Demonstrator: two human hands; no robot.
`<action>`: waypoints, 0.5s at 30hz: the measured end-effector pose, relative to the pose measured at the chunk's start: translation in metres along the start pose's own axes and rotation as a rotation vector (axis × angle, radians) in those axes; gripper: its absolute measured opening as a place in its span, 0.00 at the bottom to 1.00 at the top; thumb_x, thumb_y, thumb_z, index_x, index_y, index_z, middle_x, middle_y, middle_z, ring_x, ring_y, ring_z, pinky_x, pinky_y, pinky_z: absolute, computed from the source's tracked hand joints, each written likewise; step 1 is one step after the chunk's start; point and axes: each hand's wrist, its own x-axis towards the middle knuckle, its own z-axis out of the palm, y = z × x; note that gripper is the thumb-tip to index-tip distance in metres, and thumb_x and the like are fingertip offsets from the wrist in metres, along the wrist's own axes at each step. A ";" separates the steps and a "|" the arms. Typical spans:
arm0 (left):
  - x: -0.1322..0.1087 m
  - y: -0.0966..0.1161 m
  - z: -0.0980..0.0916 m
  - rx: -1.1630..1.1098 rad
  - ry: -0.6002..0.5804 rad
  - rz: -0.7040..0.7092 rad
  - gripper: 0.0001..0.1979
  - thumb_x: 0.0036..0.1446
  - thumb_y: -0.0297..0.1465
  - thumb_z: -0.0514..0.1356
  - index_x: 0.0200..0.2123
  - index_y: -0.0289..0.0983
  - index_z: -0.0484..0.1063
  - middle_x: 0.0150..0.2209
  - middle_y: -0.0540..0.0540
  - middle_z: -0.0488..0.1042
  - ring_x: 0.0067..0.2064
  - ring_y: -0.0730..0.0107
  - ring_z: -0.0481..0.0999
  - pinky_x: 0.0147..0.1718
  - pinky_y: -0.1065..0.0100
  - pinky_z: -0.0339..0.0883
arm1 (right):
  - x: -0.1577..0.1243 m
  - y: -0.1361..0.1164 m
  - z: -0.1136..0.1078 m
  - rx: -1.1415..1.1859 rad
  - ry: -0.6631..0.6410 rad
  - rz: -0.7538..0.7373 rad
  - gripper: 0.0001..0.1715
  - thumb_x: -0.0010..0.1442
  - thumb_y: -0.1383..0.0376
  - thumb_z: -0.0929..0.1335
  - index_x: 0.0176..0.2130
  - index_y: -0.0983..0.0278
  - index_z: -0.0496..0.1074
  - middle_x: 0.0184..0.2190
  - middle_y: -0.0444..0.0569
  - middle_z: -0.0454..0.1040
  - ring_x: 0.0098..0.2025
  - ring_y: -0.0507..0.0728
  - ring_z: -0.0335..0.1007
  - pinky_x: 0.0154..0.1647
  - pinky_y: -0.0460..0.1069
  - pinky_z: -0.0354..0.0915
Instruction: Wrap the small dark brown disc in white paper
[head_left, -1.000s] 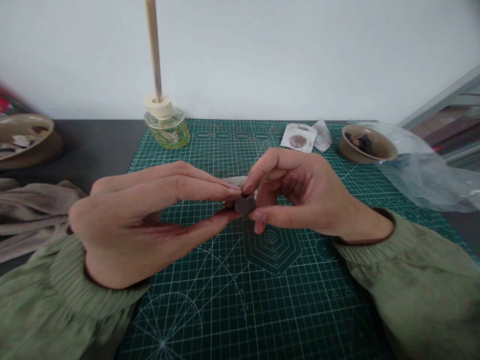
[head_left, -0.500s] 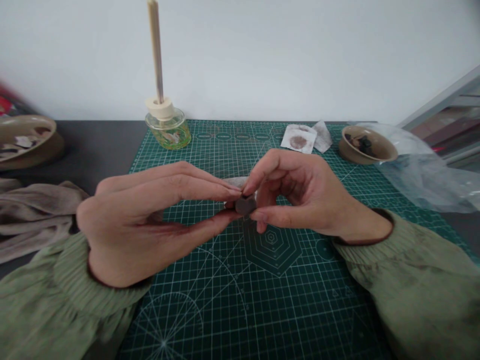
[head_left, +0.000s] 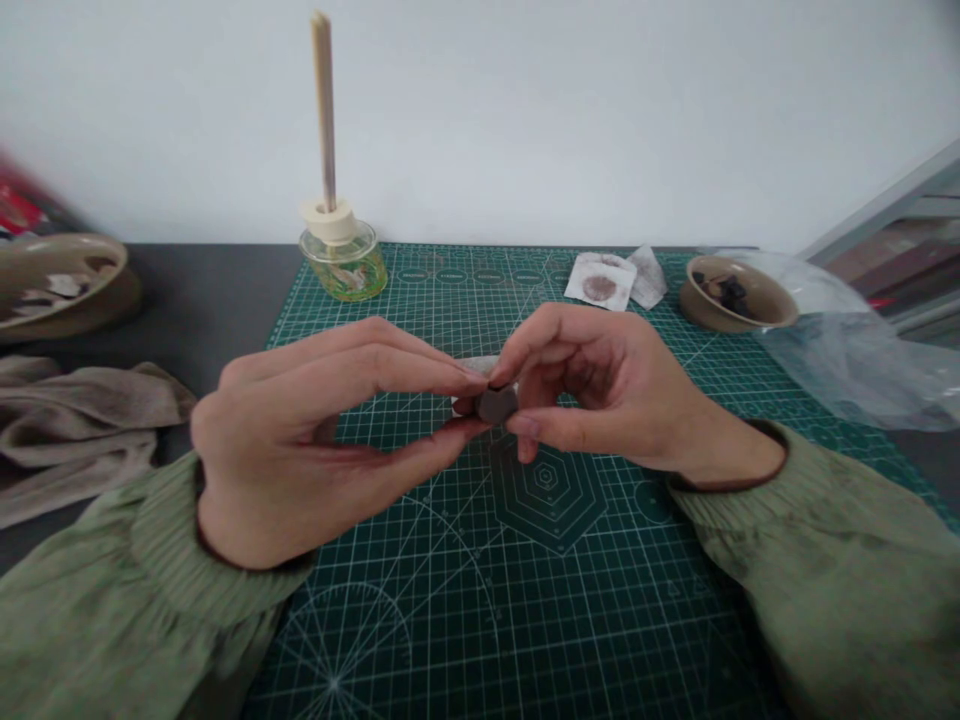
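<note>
Above the middle of a green cutting mat (head_left: 525, 600), both hands pinch one small dark brown lump (head_left: 496, 404). My left hand (head_left: 322, 430) grips its left side between thumb and fingertips. My right hand (head_left: 600, 390) grips its right side the same way, other fingers curled. A pale thin piece (head_left: 474, 364) shows just behind the fingertips; I cannot make out what it is.
A glass jar with a tall stick (head_left: 341, 255) stands at the mat's far left corner. White paper scraps (head_left: 611, 278) and a small brown bowl (head_left: 739, 295) lie far right, beside clear plastic (head_left: 855, 345). A brown dish (head_left: 60, 285) and grey cloth (head_left: 75, 425) lie left.
The view has shifted slightly, so everything sits a little further right. The hands keep the same pinch on the lump.
</note>
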 end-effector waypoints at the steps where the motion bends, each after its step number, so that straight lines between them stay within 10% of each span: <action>1: 0.000 0.001 0.000 0.000 0.003 -0.014 0.10 0.75 0.34 0.81 0.54 0.57 0.93 0.53 0.56 0.96 0.45 0.57 0.95 0.48 0.52 0.95 | 0.000 0.000 0.000 0.005 0.000 0.004 0.27 0.64 0.65 0.93 0.57 0.64 0.89 0.44 0.49 0.94 0.37 0.57 0.95 0.35 0.44 0.85; 15: 0.011 0.003 0.007 -0.337 -0.031 -0.240 0.07 0.70 0.29 0.81 0.46 0.47 0.90 0.45 0.49 0.93 0.45 0.57 0.94 0.48 0.56 0.96 | 0.001 -0.002 0.004 -0.080 0.055 -0.004 0.24 0.63 0.69 0.93 0.53 0.63 0.89 0.37 0.43 0.91 0.32 0.54 0.89 0.30 0.44 0.79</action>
